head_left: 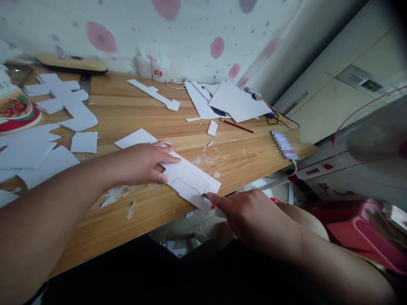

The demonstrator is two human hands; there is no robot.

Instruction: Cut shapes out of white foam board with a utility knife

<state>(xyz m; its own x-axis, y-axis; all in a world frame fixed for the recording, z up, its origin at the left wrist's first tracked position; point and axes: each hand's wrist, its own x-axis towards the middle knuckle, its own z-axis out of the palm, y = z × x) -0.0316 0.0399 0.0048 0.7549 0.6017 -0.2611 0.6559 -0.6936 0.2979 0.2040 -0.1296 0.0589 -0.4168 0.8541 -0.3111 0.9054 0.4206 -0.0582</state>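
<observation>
Wooden bench (251, 159): carries white sheets and cut pieces, with small scraps and one dark pencil (237, 126).
White board piece (193, 169): lies under the left grip and before the right one; its near corner reaches past the bench's front edge. Dark lines are marked on it.
Right grip (246, 207): closed around a cutter (204, 195), index finger stretched along it toward the board.
Left grip (148, 160): palm down upon the board, fingers spread apart, pressing and not clamped.
Packet (15, 106): printed with a food picture, cut off by the left border.
White bottle (160, 70): bears a red label, whose writing is too small to read.
Device (284, 145): blurred by pixels, its surface unreadable.
Cutter: only the dark tip shows clearly; the hand hides most of the handle.
</observation>
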